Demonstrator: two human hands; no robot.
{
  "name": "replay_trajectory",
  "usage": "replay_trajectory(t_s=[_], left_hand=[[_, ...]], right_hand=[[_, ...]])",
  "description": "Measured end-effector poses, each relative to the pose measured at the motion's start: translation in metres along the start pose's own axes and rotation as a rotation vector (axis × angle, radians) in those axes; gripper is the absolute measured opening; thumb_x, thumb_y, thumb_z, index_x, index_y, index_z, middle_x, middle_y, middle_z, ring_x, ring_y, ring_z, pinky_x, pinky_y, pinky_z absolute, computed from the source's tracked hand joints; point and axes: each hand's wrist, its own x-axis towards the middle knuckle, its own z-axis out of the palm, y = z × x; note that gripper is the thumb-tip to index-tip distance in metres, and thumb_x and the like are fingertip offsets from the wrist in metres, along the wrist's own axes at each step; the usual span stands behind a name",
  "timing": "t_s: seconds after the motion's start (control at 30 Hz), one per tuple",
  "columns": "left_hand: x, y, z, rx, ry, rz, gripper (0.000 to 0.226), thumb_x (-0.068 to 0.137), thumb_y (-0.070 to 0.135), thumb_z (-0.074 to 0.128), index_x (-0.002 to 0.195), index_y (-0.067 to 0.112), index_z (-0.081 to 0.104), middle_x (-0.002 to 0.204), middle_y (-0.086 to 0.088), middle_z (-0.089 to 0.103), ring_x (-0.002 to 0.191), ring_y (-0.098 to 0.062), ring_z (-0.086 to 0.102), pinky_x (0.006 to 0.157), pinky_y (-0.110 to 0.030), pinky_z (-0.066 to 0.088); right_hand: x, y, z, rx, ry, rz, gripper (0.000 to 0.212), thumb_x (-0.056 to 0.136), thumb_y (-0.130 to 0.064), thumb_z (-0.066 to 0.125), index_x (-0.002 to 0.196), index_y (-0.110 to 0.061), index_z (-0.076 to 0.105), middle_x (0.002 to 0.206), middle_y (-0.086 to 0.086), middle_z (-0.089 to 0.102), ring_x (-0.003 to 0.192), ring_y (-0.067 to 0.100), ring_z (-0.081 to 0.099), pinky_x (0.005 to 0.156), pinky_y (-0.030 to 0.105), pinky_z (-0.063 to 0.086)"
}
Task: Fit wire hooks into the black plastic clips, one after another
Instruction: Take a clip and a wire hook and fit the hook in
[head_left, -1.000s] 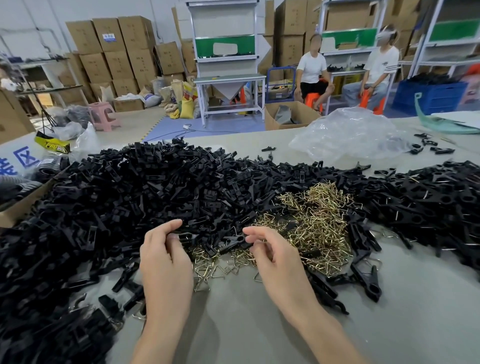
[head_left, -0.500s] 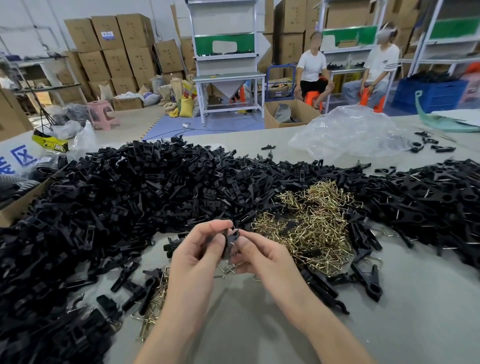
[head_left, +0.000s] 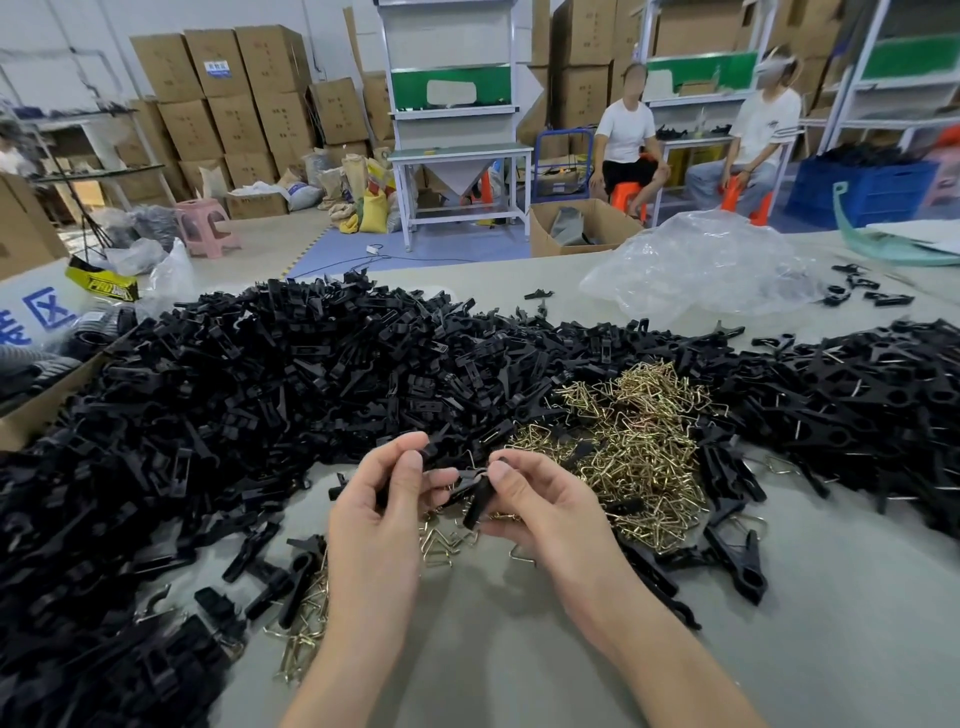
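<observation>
Left hand (head_left: 378, 519) and right hand (head_left: 548, 512) pinch an angular black plastic clip (head_left: 475, 493).

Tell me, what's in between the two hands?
A black plastic clip, pinched by both the left hand and the right hand. The head view shows it.

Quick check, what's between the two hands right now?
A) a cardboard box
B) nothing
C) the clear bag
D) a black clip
D: the left hand and right hand both pinch a black clip just above the table.
</observation>
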Motion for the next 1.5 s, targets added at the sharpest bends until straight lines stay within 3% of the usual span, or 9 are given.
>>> replay_trajectory(t_s=[0.17,0.27,0.47,0.57,0.73,0.97,1.13,1.33,1.5], left_hand=[[0.001,-0.003,0.0,-0.144,-0.086,-0.176,0.022,0.098,0.015,0.058,0.115,0.023,0.07,0.097,-0.006,0.078,0.096,-0.016,0.074,0.077,-0.016,0.055],[0.0,-0.003,0.002,-0.138,-0.126,-0.155,0.025,0.1,0.008,0.055,0.116,0.02,0.069,0.105,-0.001,0.077,0.1,-0.018,0.074,0.079,-0.018,0.056],[-0.005,-0.002,0.001,0.035,-0.151,-0.062,0.013,0.086,0.035,0.065,0.097,0.03,0.069,0.103,0.003,0.077,0.099,-0.019,0.072,0.09,-0.037,0.054],[-0.006,-0.001,0.002,0.046,-0.18,-0.063,0.013,0.083,0.037,0.067,0.093,0.033,0.072,0.095,0.0,0.077,0.092,-0.02,0.072,0.081,-0.026,0.056],[-0.008,0.0,0.006,0.089,-0.236,-0.034,0.025,0.095,0.017,0.062,0.093,0.037,0.077,0.091,0.007,0.078,0.085,-0.006,0.073,0.072,-0.012,0.052],[-0.007,-0.003,0.003,0.151,-0.159,-0.024,0.02,0.099,0.019,0.058,0.102,0.029,0.075,0.094,0.008,0.078,0.09,-0.008,0.072,0.077,-0.017,0.054],[-0.008,-0.002,0.004,0.167,-0.233,-0.027,0.022,0.1,0.016,0.057,0.104,0.027,0.075,0.095,0.01,0.077,0.087,-0.004,0.072,0.073,-0.012,0.051],[-0.012,-0.004,0.003,0.237,-0.285,0.034,0.026,0.1,0.016,0.057,0.112,0.034,0.071,0.105,0.011,0.074,0.095,-0.01,0.071,0.08,-0.021,0.056],[-0.015,-0.008,0.004,0.522,-0.346,0.239,0.032,0.092,0.033,0.065,0.12,0.045,0.056,0.11,0.022,0.064,0.101,-0.003,0.063,0.082,-0.01,0.045]], right_hand=[[-0.001,-0.001,-0.001,0.051,-0.006,0.039,0.018,0.086,-0.023,0.073,0.103,-0.021,0.078,0.097,0.008,0.074,0.08,0.015,0.069,0.071,0.03,0.06],[-0.001,-0.001,-0.001,0.073,-0.02,0.043,0.017,0.088,-0.016,0.07,0.103,-0.018,0.08,0.094,0.007,0.073,0.081,0.014,0.068,0.072,0.029,0.06],[0.0,-0.002,-0.002,0.085,-0.028,0.036,0.027,0.077,-0.023,0.075,0.102,-0.013,0.08,0.091,0.009,0.073,0.077,0.012,0.067,0.073,0.027,0.06],[-0.001,-0.002,-0.002,0.067,-0.044,0.03,0.028,0.076,-0.023,0.075,0.102,-0.012,0.08,0.091,0.011,0.073,0.079,0.014,0.068,0.075,0.028,0.06],[-0.001,-0.003,-0.002,0.022,-0.051,-0.003,0.026,0.079,-0.021,0.075,0.104,-0.013,0.079,0.091,0.009,0.075,0.079,0.014,0.069,0.074,0.026,0.06],[0.0,-0.005,0.0,0.009,-0.009,-0.027,0.019,0.089,-0.009,0.07,0.106,-0.014,0.078,0.088,0.004,0.076,0.075,0.011,0.07,0.071,0.024,0.059],[-0.002,-0.007,0.0,0.005,0.018,-0.037,0.019,0.092,-0.006,0.068,0.102,-0.017,0.078,0.085,0.003,0.076,0.074,0.009,0.07,0.069,0.022,0.059],[-0.001,-0.008,-0.002,0.006,0.055,-0.056,0.016,0.09,-0.008,0.07,0.099,-0.018,0.079,0.079,0.003,0.072,0.074,0.013,0.07,0.067,0.023,0.059],[-0.001,-0.008,-0.003,0.0,0.068,-0.066,0.02,0.07,-0.032,0.078,0.087,-0.022,0.077,0.086,0.003,0.071,0.082,0.019,0.069,0.078,0.038,0.061]])
